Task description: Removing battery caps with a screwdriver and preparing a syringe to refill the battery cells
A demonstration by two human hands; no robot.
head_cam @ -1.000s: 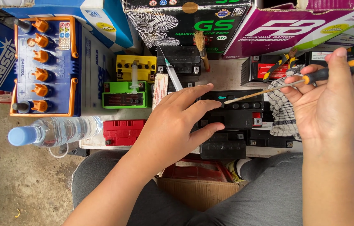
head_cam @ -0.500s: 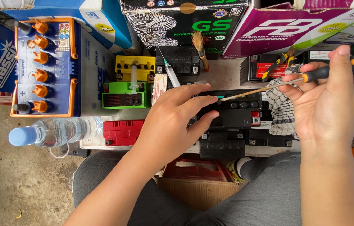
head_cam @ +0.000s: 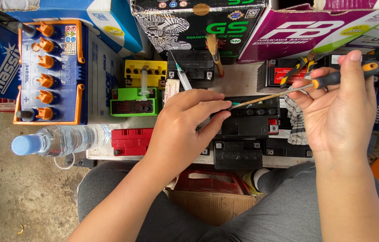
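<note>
Holding: the left hand (head_cam: 183,130) lies palm down on a small black battery (head_cam: 252,118), fingers loosely curled over its left end and thumb along the near side, pressing rather than gripping.
Right hand: the right hand (head_cam: 339,107) is closed around a screwdriver (head_cam: 306,86) with a black and orange handle, thumb up on top, the handle out toward 3 o'clock.
Screwdriver tip: the thin shaft slants toward 9 o'clock and its tip meets the battery's top strip just beside the left fingertips.
Battery place: it sits at the frame's centre on a low white board (head_cam: 239,80), with a second black battery (head_cam: 238,154) touching it at 6 o'clock.
Cloth: a checked rag (head_cam: 298,123) lies at 3 o'clock of the battery, partly under the right hand.
At 9 o'clock: a green battery (head_cam: 131,103), a yellow one (head_cam: 147,71) beyond it, a red one (head_cam: 131,141) nearer, and a syringe (head_cam: 181,74).
Far left: a blue battery with orange caps (head_cam: 50,71) and a lying water bottle (head_cam: 59,140).
At 12 o'clock: a brush (head_cam: 214,51), pliers (head_cam: 299,67) and cardboard boxes (head_cam: 198,22).
</note>
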